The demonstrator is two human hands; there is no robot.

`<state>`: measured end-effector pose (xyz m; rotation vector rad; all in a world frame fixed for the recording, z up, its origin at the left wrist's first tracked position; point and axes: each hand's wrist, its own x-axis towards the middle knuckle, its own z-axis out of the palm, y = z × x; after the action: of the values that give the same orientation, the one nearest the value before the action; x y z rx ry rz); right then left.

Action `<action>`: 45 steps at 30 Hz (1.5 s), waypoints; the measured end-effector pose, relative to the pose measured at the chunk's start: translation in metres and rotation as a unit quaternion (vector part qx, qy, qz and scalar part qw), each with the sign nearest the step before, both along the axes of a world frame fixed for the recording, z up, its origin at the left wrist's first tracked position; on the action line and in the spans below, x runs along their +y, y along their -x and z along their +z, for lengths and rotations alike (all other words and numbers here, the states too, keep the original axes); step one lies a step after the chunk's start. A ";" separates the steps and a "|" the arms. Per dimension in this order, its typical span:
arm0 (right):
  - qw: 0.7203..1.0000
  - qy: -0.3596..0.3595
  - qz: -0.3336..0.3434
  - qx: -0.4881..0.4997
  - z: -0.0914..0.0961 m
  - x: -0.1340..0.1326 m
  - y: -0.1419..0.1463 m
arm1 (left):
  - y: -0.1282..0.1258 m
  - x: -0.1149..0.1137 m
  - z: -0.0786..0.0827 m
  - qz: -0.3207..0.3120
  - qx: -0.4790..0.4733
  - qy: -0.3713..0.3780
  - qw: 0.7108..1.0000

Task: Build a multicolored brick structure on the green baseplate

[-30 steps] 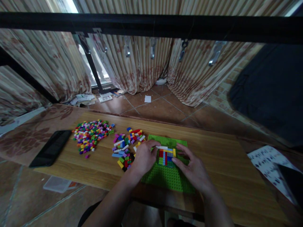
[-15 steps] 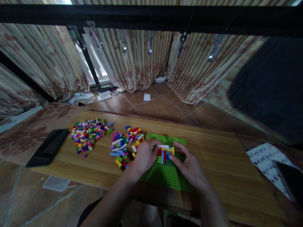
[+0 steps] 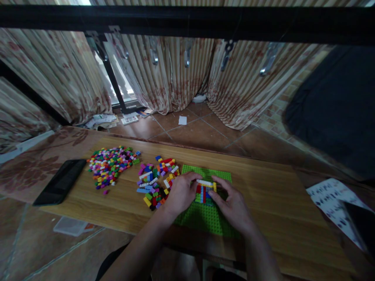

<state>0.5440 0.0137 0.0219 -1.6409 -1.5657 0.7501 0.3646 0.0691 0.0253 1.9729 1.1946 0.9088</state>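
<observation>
A green studded baseplate lies on the wooden table, bearing a small build of red, blue and other toy bricks. Across the build's far side runs a long white brick, above a yellow row. My left hand pinches the white brick's left end between thumb and fingers. At the right end stands a yellow brick, with the thumb and index finger of my right hand closed around it. My fingers partly cover the build's sides.
Left of the baseplate lies a pile of larger bricks, and farther left a heap of small bricks. A black phone-like device rests at the table's left end. A printed sheet lies at the right.
The white brick has come down closer against the yellow row. My right index finger has shifted slightly left toward it. The whole view has shifted slightly.
</observation>
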 end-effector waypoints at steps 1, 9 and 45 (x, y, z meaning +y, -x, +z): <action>1.000 -0.006 -0.001 -0.004 0.000 0.001 0.001 | 0.000 0.000 0.001 0.000 0.000 0.000 1.000; 0.997 -0.059 -0.031 -0.026 -0.006 0.010 0.014 | -0.001 0.000 0.002 -0.005 0.004 -0.003 1.000; 0.995 -0.064 -0.083 -0.002 -0.002 0.011 0.027 | -0.006 0.004 0.001 0.064 -0.080 0.100 0.990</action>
<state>0.5174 0.0249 0.0204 -1.6540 -1.4289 0.5488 0.3711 0.0736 0.0267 1.6495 1.2776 0.9527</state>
